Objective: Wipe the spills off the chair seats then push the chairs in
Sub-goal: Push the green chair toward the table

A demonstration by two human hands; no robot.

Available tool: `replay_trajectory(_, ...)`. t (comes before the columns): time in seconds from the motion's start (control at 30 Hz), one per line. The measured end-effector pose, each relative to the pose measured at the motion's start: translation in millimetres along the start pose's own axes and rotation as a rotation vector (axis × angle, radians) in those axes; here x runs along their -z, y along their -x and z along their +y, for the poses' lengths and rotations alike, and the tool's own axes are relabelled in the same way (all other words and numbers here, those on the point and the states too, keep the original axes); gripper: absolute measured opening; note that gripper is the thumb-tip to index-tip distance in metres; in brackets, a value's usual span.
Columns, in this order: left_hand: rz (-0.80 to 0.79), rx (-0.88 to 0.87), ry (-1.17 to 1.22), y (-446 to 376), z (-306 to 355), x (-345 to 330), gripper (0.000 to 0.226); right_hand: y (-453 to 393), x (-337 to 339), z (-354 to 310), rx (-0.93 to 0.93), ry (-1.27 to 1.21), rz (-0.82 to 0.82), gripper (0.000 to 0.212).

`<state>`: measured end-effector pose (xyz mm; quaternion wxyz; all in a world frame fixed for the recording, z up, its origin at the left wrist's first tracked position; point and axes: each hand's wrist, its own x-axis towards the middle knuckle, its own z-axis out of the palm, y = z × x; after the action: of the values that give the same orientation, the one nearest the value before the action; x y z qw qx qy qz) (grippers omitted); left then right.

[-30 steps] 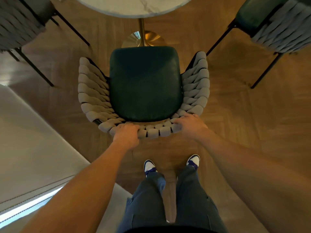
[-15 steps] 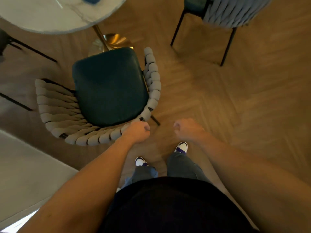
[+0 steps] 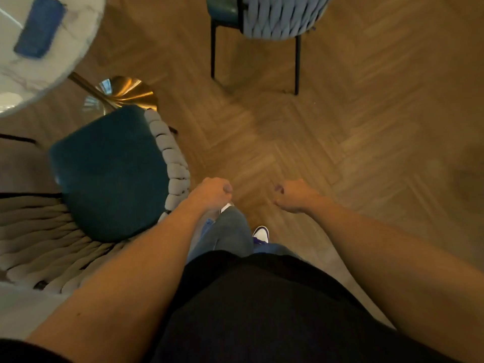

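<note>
1. While I look down through the head camera, my left hand (image 3: pixel 213 191) hangs in the air with its fingers curled into a loose fist, gripping nothing.
2. My right hand (image 3: pixel 294 195) is likewise clenched and carries nothing; it floats over the wooden floor (image 3: pixel 366 153), a little apart from the left one.
3. The near chair (image 3: pixel 110 174) stands to my left, its dark green seat facing up and its woven grey back curving round the side nearest me. My left hand is just beside the right end of that woven back; I cannot tell whether it touches.
4. The front edge of that seat lies close by the gold base (image 3: pixel 125 93) of the marble table (image 3: pixel 52 72), partly under the tabletop's rim.
5. A blue cloth (image 3: pixel 39 30) lies flat on the tabletop, blurred.
6. A second chair (image 3: pixel 272 19) stands at the top of the view, well apart from the table, its grey back towards me.
</note>
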<state>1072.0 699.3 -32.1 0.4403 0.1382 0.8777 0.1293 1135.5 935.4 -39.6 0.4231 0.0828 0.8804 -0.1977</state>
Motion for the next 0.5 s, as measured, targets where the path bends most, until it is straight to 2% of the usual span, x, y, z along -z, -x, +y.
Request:
replay_trajectory(0.17, 0.036, -0.023, -0.067, -61, 26, 51, 0.026, -41, 57, 12, -0.031, -0.045, 0.006, 0.042)
replay_trajectory(0.33, 0.009, -0.022, -0.025, -127, 51, 117, 0.027, -93, 134, 19, -0.074, -0.075, 0.017, 0.043)
replay_trajectory(0.5, -0.043, -0.069, -0.084, -185, 79, 183, 0.03, -134, 211, 24, -0.089, -0.065, 0.033, 0.046)
